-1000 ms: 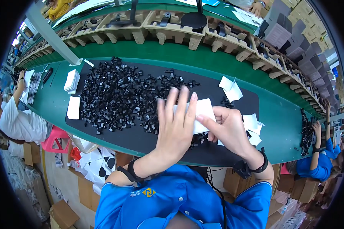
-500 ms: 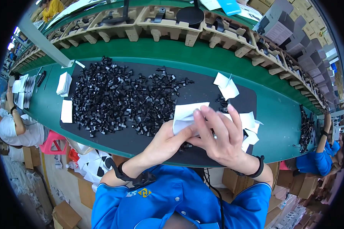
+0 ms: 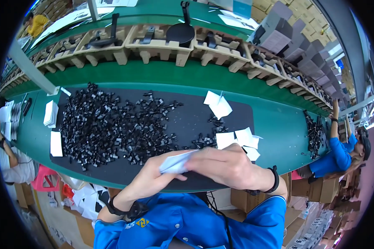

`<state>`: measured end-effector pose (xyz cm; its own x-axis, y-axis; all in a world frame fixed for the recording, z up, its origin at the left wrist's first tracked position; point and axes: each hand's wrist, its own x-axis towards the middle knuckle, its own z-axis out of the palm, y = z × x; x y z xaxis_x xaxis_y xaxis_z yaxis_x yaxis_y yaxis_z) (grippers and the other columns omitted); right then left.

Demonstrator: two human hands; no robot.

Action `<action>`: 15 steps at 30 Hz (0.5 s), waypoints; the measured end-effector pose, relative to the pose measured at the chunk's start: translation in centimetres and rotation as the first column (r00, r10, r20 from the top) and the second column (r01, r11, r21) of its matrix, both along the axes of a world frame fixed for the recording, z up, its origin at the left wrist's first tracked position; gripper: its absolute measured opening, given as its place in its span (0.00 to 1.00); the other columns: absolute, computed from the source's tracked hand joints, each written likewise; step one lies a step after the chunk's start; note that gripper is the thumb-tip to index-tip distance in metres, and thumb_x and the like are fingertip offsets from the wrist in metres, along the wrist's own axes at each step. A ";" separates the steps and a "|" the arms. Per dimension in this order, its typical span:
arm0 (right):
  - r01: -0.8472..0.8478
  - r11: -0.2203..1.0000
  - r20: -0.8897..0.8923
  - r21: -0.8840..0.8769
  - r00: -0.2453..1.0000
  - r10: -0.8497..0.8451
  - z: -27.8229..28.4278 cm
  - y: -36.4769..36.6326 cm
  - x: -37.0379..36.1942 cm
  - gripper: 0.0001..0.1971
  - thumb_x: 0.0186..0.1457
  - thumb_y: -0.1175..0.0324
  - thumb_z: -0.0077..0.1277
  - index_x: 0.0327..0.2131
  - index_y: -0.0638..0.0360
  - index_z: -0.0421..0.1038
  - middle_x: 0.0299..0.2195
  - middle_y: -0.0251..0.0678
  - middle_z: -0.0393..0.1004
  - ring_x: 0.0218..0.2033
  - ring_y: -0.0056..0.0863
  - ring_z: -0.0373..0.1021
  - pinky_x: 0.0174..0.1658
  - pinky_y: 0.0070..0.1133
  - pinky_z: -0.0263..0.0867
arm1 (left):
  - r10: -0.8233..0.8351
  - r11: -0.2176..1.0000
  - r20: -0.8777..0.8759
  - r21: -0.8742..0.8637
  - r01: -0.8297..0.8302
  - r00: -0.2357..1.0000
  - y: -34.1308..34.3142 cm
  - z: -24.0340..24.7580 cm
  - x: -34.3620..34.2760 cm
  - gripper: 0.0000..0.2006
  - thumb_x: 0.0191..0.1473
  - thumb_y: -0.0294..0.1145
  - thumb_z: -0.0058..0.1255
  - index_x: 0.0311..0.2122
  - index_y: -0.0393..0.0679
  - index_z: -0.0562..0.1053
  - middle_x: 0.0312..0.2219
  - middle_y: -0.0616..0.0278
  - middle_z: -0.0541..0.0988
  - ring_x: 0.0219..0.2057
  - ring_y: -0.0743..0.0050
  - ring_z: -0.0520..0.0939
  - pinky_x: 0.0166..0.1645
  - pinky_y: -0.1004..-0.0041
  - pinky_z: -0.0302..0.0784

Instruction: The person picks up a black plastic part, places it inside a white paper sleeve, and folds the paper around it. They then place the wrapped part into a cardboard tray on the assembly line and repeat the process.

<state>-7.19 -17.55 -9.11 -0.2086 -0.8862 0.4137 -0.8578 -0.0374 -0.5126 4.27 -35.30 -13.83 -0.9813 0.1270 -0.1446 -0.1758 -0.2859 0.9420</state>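
My left hand (image 3: 147,179) is closed round a small sheet of white paper (image 3: 174,163), just above the near edge of the bench mat. My right hand (image 3: 226,166) reaches across from the right, its fingers bent together at the paper's right side and partly blurred. The paper looks folded, and the hands hide part of it. A wide heap of small black plastic parts (image 3: 112,128) covers the left of the dark mat (image 3: 187,120). More white sheets (image 3: 226,140) lie beyond my right hand, beside a few loose black parts (image 3: 207,140).
White paper stacks (image 3: 51,114) stand left of the heap. Behind the green bench (image 3: 274,120) runs a row of moulded pulp trays (image 3: 160,46) holding black parts. A metal post (image 3: 33,68) rises at left. A co-worker in blue (image 3: 334,151) sits at right, another person (image 3: 18,164) at left.
My right hand's fingers, spread over the paper before, are now bent together at its side. The paper sits lower and looks narrower. The whole view has shifted.
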 end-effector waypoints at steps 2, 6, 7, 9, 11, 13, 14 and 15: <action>-0.024 1.000 0.086 -0.006 0.996 0.025 0.2 0.5 0.6 0.10 0.51 0.68 0.49 0.35 0.62 0.75 0.32 0.38 0.75 0.21 0.29 0.69 0.24 0.24 0.65 | -0.102 0.993 0.049 -0.050 0.105 0.994 -0.6 0.3 0.8 0.19 0.54 0.25 0.46 0.52 0.36 0.65 0.40 0.55 0.76 0.40 0.72 0.78 0.43 0.75 0.76; -0.171 0.975 0.321 0.140 0.940 0.119 0.7 0.5 1.0 0.09 0.51 0.66 0.50 0.30 0.63 0.73 0.29 0.42 0.74 0.22 0.38 0.70 0.24 0.30 0.65 | -0.167 0.961 0.005 -0.221 0.164 0.986 -0.1 0.8 0.0 0.22 0.46 0.24 0.55 0.50 0.36 0.68 0.42 0.56 0.76 0.41 0.73 0.77 0.45 0.75 0.73; -0.249 0.924 0.359 0.291 0.924 0.136 0.9 0.0 1.0 0.10 0.51 0.65 0.50 0.28 0.63 0.72 0.27 0.42 0.73 0.22 0.40 0.70 0.24 0.31 0.66 | -0.183 0.939 -0.017 -0.300 0.169 0.983 -0.1 1.0 -0.1 0.23 0.43 0.23 0.57 0.49 0.35 0.69 0.42 0.56 0.76 0.42 0.74 0.77 0.46 0.75 0.72; -0.340 0.842 0.424 0.418 0.893 0.150 1.0 -0.5 1.3 0.10 0.51 0.64 0.51 0.27 0.63 0.71 0.25 0.42 0.72 0.22 0.42 0.69 0.25 0.32 0.66 | -0.231 0.924 0.015 -0.310 0.225 0.973 0.0 1.0 -0.4 0.24 0.42 0.24 0.59 0.48 0.36 0.69 0.42 0.56 0.76 0.42 0.74 0.76 0.47 0.75 0.72; -0.354 0.801 0.446 0.483 0.887 0.122 1.2 -0.5 1.5 0.12 0.51 0.63 0.52 0.25 0.63 0.68 0.23 0.43 0.70 0.23 0.44 0.69 0.26 0.33 0.66 | -0.310 0.894 0.034 -0.331 0.303 0.950 0.2 0.5 -0.2 0.26 0.39 0.25 0.61 0.48 0.36 0.70 0.42 0.57 0.76 0.42 0.75 0.76 0.47 0.74 0.71; -0.385 0.766 0.470 0.514 0.874 0.124 1.2 -0.6 1.3 0.12 0.50 0.63 0.52 0.24 0.63 0.67 0.22 0.44 0.68 0.23 0.45 0.68 0.27 0.33 0.66 | -0.245 0.915 -0.002 -0.330 0.231 0.970 0.8 -0.8 0.3 0.26 0.39 0.26 0.61 0.48 0.38 0.70 0.42 0.57 0.76 0.42 0.74 0.77 0.47 0.74 0.72; -0.383 0.770 0.459 0.511 0.879 0.132 1.3 -0.7 1.3 0.12 0.50 0.63 0.52 0.25 0.63 0.68 0.22 0.43 0.69 0.24 0.44 0.69 0.27 0.33 0.66 | -0.193 0.928 -0.057 -0.334 0.163 0.980 1.0 -1.5 0.7 0.26 0.40 0.27 0.60 0.49 0.40 0.70 0.42 0.56 0.77 0.41 0.72 0.78 0.47 0.74 0.72; -0.364 0.780 0.444 0.509 0.887 0.125 1.3 -0.7 1.3 0.11 0.50 0.63 0.52 0.26 0.63 0.69 0.23 0.43 0.69 0.24 0.44 0.69 0.28 0.32 0.66 | -0.156 0.935 -0.117 -0.338 0.108 0.981 1.0 -1.9 0.7 0.25 0.40 0.27 0.60 0.49 0.41 0.70 0.42 0.56 0.77 0.41 0.71 0.79 0.46 0.74 0.72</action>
<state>-5.92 -18.24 -7.81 0.0210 -0.9710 -0.2381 -0.6027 0.1777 -0.7779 4.98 -34.26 -15.69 -0.9722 0.2254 -0.0632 -0.0508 0.0606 0.9969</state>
